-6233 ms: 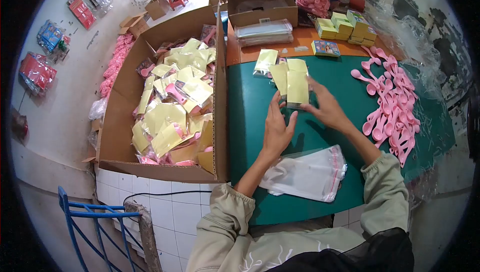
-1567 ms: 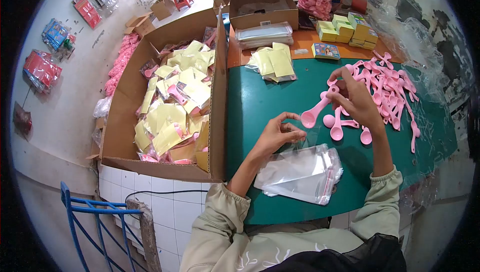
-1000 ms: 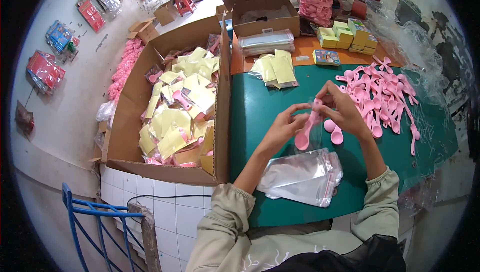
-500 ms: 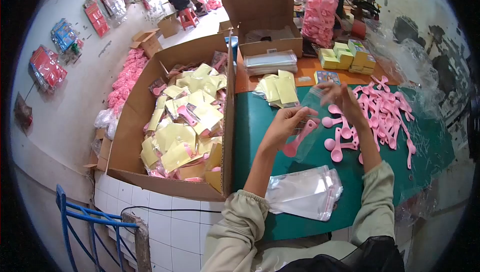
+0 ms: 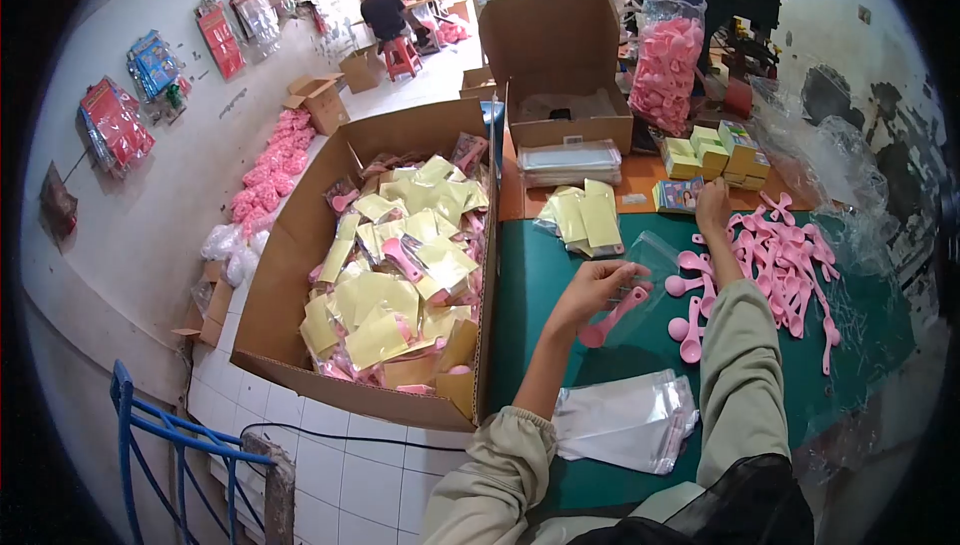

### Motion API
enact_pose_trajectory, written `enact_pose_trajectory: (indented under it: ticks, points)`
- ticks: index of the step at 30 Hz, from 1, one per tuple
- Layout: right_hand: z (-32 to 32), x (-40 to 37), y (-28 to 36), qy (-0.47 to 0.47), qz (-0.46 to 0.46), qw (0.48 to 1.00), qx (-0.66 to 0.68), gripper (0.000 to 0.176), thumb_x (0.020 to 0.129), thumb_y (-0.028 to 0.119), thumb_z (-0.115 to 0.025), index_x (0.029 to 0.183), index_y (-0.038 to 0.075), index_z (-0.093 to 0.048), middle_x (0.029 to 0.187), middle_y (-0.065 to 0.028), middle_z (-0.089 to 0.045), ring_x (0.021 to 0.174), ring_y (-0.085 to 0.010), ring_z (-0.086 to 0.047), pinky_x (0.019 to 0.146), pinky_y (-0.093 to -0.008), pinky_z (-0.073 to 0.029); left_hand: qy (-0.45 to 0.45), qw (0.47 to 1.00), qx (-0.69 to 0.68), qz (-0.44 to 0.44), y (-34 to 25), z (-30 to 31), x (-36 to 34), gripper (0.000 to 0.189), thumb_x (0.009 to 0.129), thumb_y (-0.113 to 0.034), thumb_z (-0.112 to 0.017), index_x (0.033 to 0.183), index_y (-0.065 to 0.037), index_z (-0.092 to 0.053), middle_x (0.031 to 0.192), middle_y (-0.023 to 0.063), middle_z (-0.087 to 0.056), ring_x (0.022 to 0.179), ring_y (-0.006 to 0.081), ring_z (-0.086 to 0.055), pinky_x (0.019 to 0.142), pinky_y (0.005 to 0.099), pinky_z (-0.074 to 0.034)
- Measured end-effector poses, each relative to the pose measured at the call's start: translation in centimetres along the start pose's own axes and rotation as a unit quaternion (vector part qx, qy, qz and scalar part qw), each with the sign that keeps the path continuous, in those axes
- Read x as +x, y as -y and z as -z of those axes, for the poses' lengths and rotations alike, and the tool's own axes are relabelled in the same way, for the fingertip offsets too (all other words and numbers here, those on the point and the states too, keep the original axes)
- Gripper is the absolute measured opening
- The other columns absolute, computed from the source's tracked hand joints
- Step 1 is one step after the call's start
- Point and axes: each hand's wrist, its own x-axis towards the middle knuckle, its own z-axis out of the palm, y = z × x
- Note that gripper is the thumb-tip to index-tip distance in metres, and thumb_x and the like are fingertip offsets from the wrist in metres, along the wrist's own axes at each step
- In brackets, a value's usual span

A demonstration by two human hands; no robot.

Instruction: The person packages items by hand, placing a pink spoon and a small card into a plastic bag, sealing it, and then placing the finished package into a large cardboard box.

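- the left hand (image 5: 597, 283) is raised over the green table top (image 5: 535, 275), fingers pinched closed on the mouth of a small clear plastic bag (image 5: 648, 267).
- a pink plastic measuring spoon (image 5: 612, 313) sits inside that bag, bowl end down and to the left, handle up toward the pinching fingers; the bag hangs tilted, off the table.
- the right hand (image 5: 712, 209) is stretched far forward, at the line where the green top meets the orange table (image 5: 640, 173), just beside a small colourful printed box (image 5: 677, 195); whether its fingers are closed on anything i cannot tell.
- a loose heap of pink plastic spoons (image 5: 790, 253) lies to the right of that arm, with a few strays near the sleeve.
- a fan of yellow paper cards (image 5: 588, 220) lies beyond the left hand.
- a flat stack of clear empty bags (image 5: 625, 425) lies near the table's front edge.
- a large brown cardboard box (image 5: 300, 235) stands left of the table, full of yellow-carded packets.
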Motion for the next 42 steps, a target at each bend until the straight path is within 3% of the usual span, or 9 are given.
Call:
enact_pose_trajectory:
  ticks: [5,8,10,22,24,28,31,37,42]
  points:
    - [3.4,0.4,0.1,-0.025,0.077,0.993,0.084,0.016,0.079,0.009,-0.059,0.088,-0.003,-0.064,0.080,-0.0119,-0.060,0.076,-0.0270,-0.060,0.069,-0.0347,-0.050,0.014,0.998,0.024,-0.054,1.2,0.9,0.7,0.032,0.094,-0.025,-0.050,0.104,0.002,-0.062,0.095,0.0110,-0.066,0.084,0.0151,-0.064,0.073,0.0261,-0.051]
    - [11.9,-1.1,3.9,0.212,-0.071,0.852,0.473,0.014,0.085,0.008,-0.057,0.095,-0.001,-0.061,0.083,-0.0071,-0.061,0.072,-0.0151,-0.060,0.057,-0.0268,-0.050,0.001,0.999,0.007,-0.035,0.4,0.9,0.1,0.031,0.094,-0.024,-0.051,0.104,0.003,-0.062,0.094,0.0096,-0.066,0.083,0.0154,-0.064,0.072,0.0259,-0.051]
    - [16.6,-3.4,6.0,0.213,-0.015,0.819,0.533,0.010,0.087,0.006,-0.056,0.096,0.002,-0.058,0.085,-0.0036,-0.062,0.068,-0.0068,-0.057,0.051,-0.0200,-0.047,-0.003,0.999,-0.001,-0.034,0.3,1.2,0.3,0.031,0.093,-0.025,-0.052,0.103,0.003,-0.062,0.092,0.0088,-0.066,0.083,0.0149,-0.064,0.071,0.0253,-0.051]
    - [23.7,-7.2,7.9,0.366,0.142,0.831,0.394,0.014,0.079,0.004,-0.064,0.085,-0.001,-0.052,0.069,-0.0040,-0.056,0.060,-0.0073,-0.056,0.050,-0.0221,-0.043,0.062,0.986,0.150,-0.038,-0.2,0.5,0.0,0.029,0.089,-0.022,-0.058,0.104,0.003,-0.063,0.085,0.0016,-0.064,0.080,0.0087,-0.058,0.069,0.0222,-0.046]
    - [24.3,-7.5,8.6,0.473,0.127,0.788,0.372,0.017,0.077,0.005,-0.066,0.082,-0.001,-0.051,0.068,-0.0046,-0.055,0.061,-0.0090,-0.057,0.051,-0.0235,-0.045,0.066,0.982,0.168,-0.054,0.0,-0.3,0.1,0.033,0.088,-0.023,-0.059,0.109,0.002,-0.061,0.086,0.0050,-0.066,0.080,0.0110,-0.060,0.069,0.0246,-0.047]
    - [22.5,-8.3,8.0,0.424,0.276,0.796,0.333,0.019,0.075,0.009,-0.068,0.085,-0.003,-0.056,0.072,-0.0095,-0.060,0.063,-0.0147,-0.061,0.061,-0.0313,-0.049,0.000,0.950,0.303,-0.076,-0.5,-1.8,-0.7,0.042,0.085,-0.026,-0.063,0.117,0.000,-0.056,0.088,0.0144,-0.067,0.080,0.0172,-0.065,0.067,0.0292,-0.050]
    - [22.3,-8.3,7.6,0.465,0.198,0.773,0.383,0.018,0.073,0.011,-0.068,0.083,-0.001,-0.059,0.069,-0.0082,-0.060,0.064,-0.0114,-0.057,0.060,-0.0279,-0.045,-0.035,0.894,0.445,-0.047,-1.6,-2.6,-1.2,0.048,0.081,-0.030,-0.067,0.117,0.000,-0.055,0.089,0.0204,-0.066,0.080,0.0222,-0.067,0.066,0.0322,-0.051]
    - [21.1,-7.7,6.5,0.442,0.055,0.762,0.470,0.012,0.070,0.004,-0.065,0.069,0.002,-0.053,0.061,0.0030,-0.050,0.060,-0.0049,-0.048,0.055,-0.0224,-0.040,-0.018,0.952,0.307,-0.018,-4.2,-0.7,-3.0,0.048,0.079,-0.026,-0.071,0.117,-0.003,-0.054,0.088,0.0115,-0.067,0.078,0.0123,-0.063,0.064,0.0256,-0.049]
    - [22.4,-8.0,6.9,0.461,0.035,0.714,0.526,0.009,0.073,0.006,-0.066,0.073,0.000,-0.060,0.067,0.0015,-0.057,0.063,-0.0038,-0.051,0.056,-0.0195,-0.039,0.012,0.966,0.227,-0.119,-3.3,1.7,-3.1,0.043,0.081,-0.013,-0.068,0.120,-0.004,-0.052,0.090,0.0066,-0.065,0.081,0.0076,-0.060,0.071,0.0217,-0.047]
